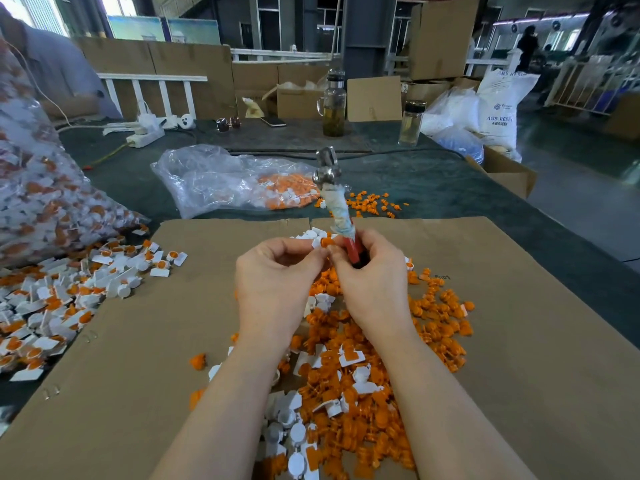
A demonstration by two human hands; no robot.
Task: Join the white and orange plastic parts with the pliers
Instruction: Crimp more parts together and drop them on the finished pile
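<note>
Head view, looking down on a flattened cardboard sheet [138,358] spread over a dark green table cover [433,188].

Left hand [273,275] raised above the cardboard, fingers curled, thumb and fingertips pinching a white plastic part [317,241] with an orange plastic part [326,241] seated against it. Right hand [372,282] just beside, fingers wrapped round the red handles of the pliers [341,206], fingertips also touching the small white and orange pair. Pliers upright and slightly tilted, metal head at the top, shaft wrapped in pale tape, red grip disappearing into the right palm. Whether the plier jaws are apart or together: cannot tell, head blurred.

Below and between the forearms, a loose heap of orange parts [363,368] mixed with scattered white parts [294,431], lying on the cardboard. To the left, a spread of joined white-and-orange pieces [69,289], partly on the cardboard, partly on the cover. Beyond that, at the left edge, a big clear bag of joined pieces [45,202].

Farther back, a crumpled clear plastic bag [214,181] holding orange and white parts, with a few orange parts [374,202] spilled near it on the cover. Behind, a glass jug of yellowish liquid [334,109], a clear bottle with a black cap [411,123], a white power strip [145,136], sunglasses [228,123], a phone [273,121], cardboard boxes [298,98] and white sacks of resin [500,109].
</note>
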